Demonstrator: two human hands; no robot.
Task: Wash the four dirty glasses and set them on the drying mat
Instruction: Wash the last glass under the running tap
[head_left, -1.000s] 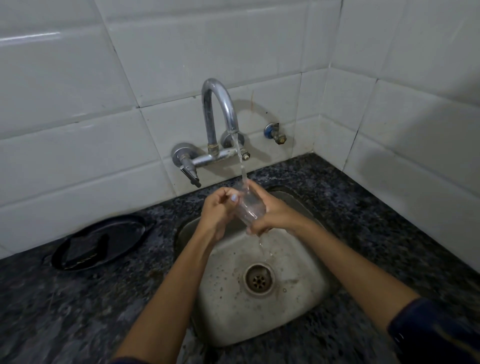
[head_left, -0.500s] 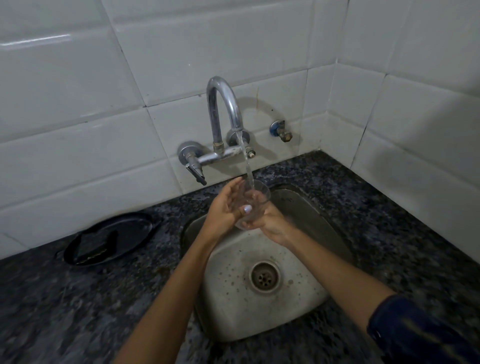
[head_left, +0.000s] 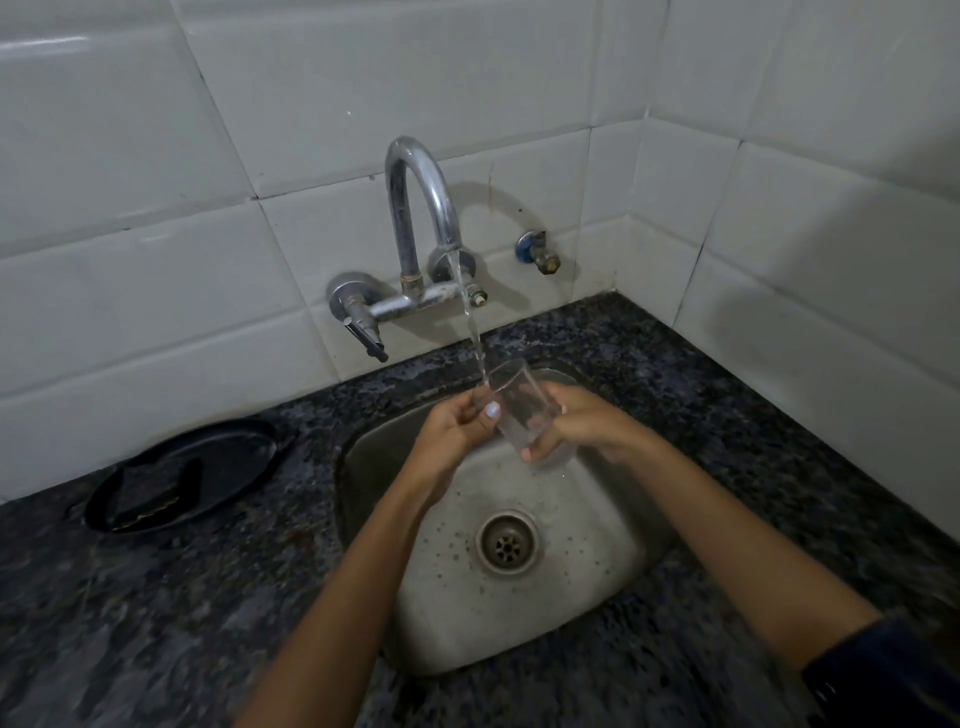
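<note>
A clear drinking glass (head_left: 519, 408) is held tilted over the steel sink (head_left: 587, 566), its mouth up and to the left under the running water. My left hand (head_left: 457, 428) grips the glass near its rim, thumb on the side. Around its base closes my right hand (head_left: 582, 428). The water stream (head_left: 472, 332) falls from the curved chrome tap (head_left: 418, 208) onto the glass's rim. No other glasses and no drying mat are in view.
A black plate (head_left: 192, 467) with a dark sponge on it sits on the speckled granite counter (head_left: 156, 623) left of the sink. White tiled walls meet in a corner at the back right. A small valve (head_left: 540, 252) juts from the wall right of the tap.
Both hands have turned the glass under the stream, from lying nearly sideways to tilted with its mouth up. The view has shifted slightly.
</note>
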